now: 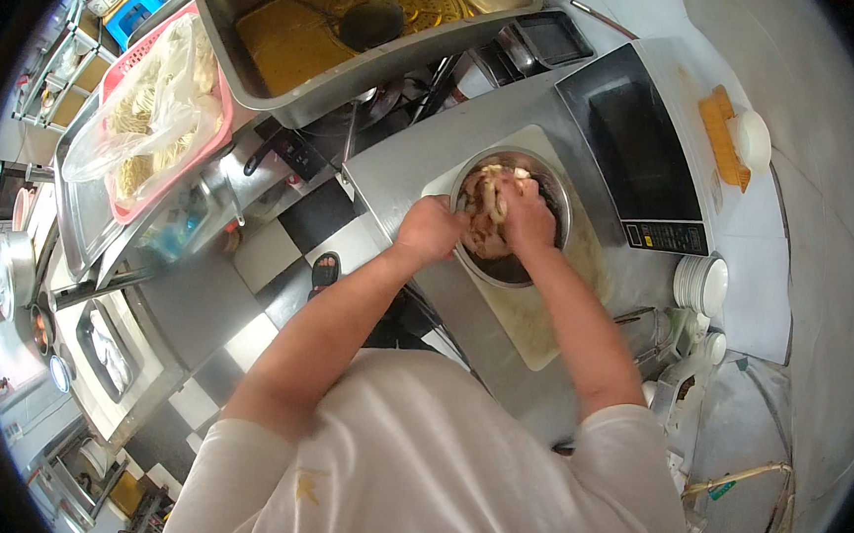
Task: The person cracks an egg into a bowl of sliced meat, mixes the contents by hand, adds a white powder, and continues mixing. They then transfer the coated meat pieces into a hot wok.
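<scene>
A round stainless steel bowl [506,278] stands on a pale cutting board [533,341] on the metal worktop. My left hand [433,228] grips the bowl's near-left rim. Inside the bowl, my right hand [526,212] is down in pieces of what looks like raw meat [483,229] in dark liquid, with pale slices [492,189] among them. The fingertips of my right hand are partly hidden in the food, so its hold on any piece cannot be told.
Right of the board is a microwave oven [636,140], with stacked white plates [700,286] beyond. A deep metal vat of yellow liquid [294,42] is at the upper left, beside a pink basket [226,115] holding bagged noodles [140,116].
</scene>
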`<action>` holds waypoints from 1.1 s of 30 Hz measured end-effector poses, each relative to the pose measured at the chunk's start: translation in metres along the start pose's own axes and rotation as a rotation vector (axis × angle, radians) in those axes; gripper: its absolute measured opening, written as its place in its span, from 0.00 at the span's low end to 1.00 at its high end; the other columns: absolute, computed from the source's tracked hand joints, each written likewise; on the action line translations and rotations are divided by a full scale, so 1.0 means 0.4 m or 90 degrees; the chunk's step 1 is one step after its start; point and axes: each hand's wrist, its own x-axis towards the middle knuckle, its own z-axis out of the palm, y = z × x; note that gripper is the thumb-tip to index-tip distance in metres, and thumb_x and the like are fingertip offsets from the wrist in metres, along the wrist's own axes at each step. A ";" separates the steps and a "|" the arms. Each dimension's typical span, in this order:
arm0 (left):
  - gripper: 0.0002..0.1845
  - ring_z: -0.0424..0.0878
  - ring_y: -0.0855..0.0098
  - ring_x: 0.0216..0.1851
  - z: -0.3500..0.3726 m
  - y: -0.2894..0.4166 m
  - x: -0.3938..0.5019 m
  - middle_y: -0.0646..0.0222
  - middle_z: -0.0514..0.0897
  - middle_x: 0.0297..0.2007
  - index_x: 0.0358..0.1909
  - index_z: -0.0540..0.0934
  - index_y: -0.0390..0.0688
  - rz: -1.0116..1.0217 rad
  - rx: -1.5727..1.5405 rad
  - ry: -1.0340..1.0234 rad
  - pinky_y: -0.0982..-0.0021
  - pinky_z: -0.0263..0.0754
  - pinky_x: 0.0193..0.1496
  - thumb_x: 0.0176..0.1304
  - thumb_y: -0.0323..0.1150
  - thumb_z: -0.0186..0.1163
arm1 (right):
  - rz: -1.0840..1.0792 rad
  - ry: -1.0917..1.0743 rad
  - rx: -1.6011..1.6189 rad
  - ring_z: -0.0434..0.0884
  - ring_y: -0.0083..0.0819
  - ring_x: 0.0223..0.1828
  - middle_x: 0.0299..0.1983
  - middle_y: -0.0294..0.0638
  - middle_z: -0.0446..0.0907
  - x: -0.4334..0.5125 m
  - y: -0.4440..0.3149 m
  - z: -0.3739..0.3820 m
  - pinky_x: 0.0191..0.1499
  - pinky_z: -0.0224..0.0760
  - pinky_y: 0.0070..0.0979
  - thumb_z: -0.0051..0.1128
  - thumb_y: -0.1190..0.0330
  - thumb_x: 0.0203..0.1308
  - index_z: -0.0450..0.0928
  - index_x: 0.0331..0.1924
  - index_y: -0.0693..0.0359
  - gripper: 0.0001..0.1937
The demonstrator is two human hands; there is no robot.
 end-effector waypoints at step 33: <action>0.13 0.75 0.75 0.13 0.012 -0.051 -0.110 0.64 0.79 0.20 0.34 0.78 0.30 -0.025 -0.229 0.046 0.75 0.73 0.17 0.66 0.33 0.53 | -0.197 -0.330 0.129 0.76 0.24 0.48 0.45 0.39 0.77 -0.073 -0.050 -0.063 0.52 0.70 0.25 0.67 0.66 0.50 0.74 0.59 0.61 0.29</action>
